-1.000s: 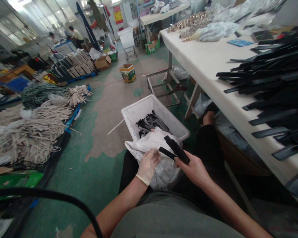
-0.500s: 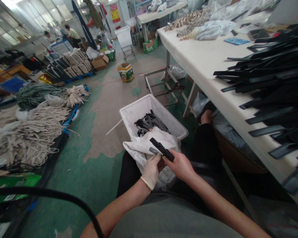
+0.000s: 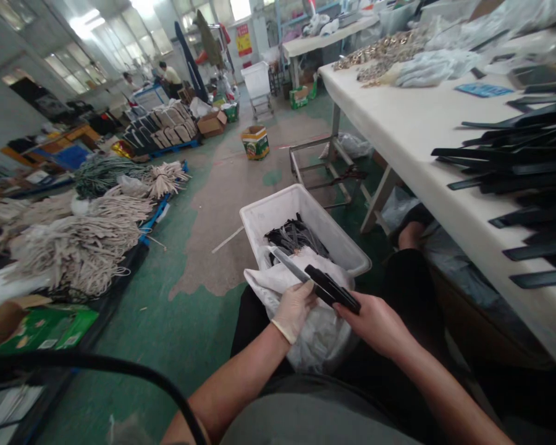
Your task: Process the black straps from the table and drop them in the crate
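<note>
My left hand (image 3: 295, 310), in a pale thin glove, is closed on a long thin grey strip (image 3: 290, 264) that points up and left. Whether it is a strap or a blade I cannot tell. My bare right hand (image 3: 375, 321) grips a small bundle of black straps (image 3: 332, 289), their ends lying close beside the left fingertips. Under both hands a white plastic bag (image 3: 315, 340) covers my lap and reaches over the near rim of a white bin (image 3: 352, 254). Dark strips (image 3: 296, 233) lie inside this bin.
To the right, a white-topped table (image 3: 398, 123) carries many black straps (image 3: 514, 154), pale gloves (image 3: 435, 67) and metal fittings (image 3: 384, 49). Cord bundles (image 3: 88, 235) lie on the left. A carton (image 3: 255, 142) stands on the floor ahead. A black cable (image 3: 120, 368) crosses the lower left.
The view has swung left, so the scene sits further right. The grey strip now shows extended from my left hand. My right hand with the black straps has moved slightly away from the left.
</note>
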Tool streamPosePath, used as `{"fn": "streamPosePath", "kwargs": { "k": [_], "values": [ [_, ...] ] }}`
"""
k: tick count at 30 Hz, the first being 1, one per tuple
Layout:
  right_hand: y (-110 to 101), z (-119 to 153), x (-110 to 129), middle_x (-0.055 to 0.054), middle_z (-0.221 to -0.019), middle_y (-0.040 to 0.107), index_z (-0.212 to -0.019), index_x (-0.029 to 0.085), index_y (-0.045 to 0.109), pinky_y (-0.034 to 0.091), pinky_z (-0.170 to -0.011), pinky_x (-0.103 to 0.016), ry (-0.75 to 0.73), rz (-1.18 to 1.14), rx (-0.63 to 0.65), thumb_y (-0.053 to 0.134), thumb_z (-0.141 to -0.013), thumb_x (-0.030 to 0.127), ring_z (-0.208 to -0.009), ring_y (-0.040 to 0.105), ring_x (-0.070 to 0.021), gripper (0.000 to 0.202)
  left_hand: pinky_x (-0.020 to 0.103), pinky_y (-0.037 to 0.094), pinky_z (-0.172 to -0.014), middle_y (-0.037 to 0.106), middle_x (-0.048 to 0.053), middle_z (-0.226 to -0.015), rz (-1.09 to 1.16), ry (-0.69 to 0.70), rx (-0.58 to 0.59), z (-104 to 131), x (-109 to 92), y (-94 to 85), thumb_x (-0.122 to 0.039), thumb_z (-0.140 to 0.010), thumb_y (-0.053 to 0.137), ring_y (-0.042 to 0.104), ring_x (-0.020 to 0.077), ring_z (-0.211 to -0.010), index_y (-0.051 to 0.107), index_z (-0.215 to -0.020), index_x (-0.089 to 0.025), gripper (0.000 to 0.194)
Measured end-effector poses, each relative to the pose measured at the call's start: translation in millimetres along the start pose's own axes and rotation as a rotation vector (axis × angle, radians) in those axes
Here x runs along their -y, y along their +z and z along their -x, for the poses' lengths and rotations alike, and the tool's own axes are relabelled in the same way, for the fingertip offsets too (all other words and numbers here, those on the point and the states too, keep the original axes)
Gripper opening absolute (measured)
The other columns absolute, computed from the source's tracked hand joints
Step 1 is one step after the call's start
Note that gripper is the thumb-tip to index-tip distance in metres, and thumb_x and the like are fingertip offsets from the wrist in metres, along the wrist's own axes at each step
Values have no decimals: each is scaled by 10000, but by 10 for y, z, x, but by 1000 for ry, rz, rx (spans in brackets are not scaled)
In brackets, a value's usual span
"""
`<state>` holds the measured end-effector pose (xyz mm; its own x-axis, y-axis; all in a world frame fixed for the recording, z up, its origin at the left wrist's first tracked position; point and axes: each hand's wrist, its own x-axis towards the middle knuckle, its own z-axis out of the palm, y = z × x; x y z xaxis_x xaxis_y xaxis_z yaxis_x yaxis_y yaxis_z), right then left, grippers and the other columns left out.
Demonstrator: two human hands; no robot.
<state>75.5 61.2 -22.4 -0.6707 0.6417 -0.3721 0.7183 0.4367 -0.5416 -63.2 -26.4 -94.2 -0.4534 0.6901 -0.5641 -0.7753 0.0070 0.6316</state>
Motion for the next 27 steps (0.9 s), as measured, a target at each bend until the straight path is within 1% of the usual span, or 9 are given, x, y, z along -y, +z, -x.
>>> {"fn": "streamPosePath", "kwargs": {
  "k": [3,7,9,13,15,18,20,25,27],
  "values": [
    [-39,71,-43,-25,-689,695,-756,221,642,315,-524,-247,-3,7,50,504,-881,355,-643,643,-196,229,239,439,-663,707,51,-812,-6,-36,-16,-26,-69,-39,-405,-499,889,616,135,-713,703,-798,-139,442],
    [19,2,31,-51,-728,703,-813,214,651,312,-524,-248,24,46,-62,502,-888,342,-698,659,-217,210,275,443,-700,709,68,-806,-28,-116,84,40,42,43,-421,-564,856,626,165,-728,708,-829,-130,421],
    [29,-27,61,-54,-722,702,-837,215,660,312,-522,-247,22,49,-85,515,-881,343,-710,663,-224,199,273,438,-695,704,62,-788,-5,-80,73,47,43,67,-416,-570,853,620,158,-713,703,-818,-128,409],
    [-20,34,43,-35,-693,700,-768,224,658,309,-509,-247,-8,7,-47,521,-874,361,-631,646,-196,221,251,433,-679,700,49,-799,13,-8,-2,-12,-110,21,-382,-527,881,613,134,-704,688,-782,-136,404],
    [-32,44,44,-38,-704,706,-772,222,664,314,-510,-251,-2,7,-83,519,-870,354,-631,647,-195,218,260,445,-695,704,52,-819,6,-21,28,-25,-139,28,-398,-536,874,625,144,-725,687,-792,-143,407],
    [-27,-30,67,-40,-715,714,-853,223,690,339,-525,-253,17,-36,-179,523,-859,349,-680,664,-209,210,277,455,-700,708,57,-816,-16,-19,93,-29,-164,154,-430,-574,847,632,155,-722,691,-798,-143,397],
    [-38,-87,62,-28,-709,713,-896,229,701,359,-541,-252,11,-95,-220,530,-845,366,-704,671,-216,225,279,462,-718,709,53,-799,-66,44,133,-60,-296,291,-401,-572,851,635,153,-717,699,-783,-133,374],
    [-111,9,-41,-33,-687,695,-807,219,686,394,-546,-266,-53,-186,-273,503,-827,466,-694,661,-240,308,282,479,-841,724,64,-806,-127,363,239,-178,-959,546,-349,-605,841,665,167,-804,722,-799,-105,334],
    [-97,122,-91,-33,-685,697,-772,223,663,414,-562,-270,-63,-248,-270,472,-840,506,-685,661,-237,349,285,497,-813,728,78,-810,-104,334,223,-191,-1066,519,-352,-626,827,671,175,-794,720,-819,-101,334]
  ]
}}
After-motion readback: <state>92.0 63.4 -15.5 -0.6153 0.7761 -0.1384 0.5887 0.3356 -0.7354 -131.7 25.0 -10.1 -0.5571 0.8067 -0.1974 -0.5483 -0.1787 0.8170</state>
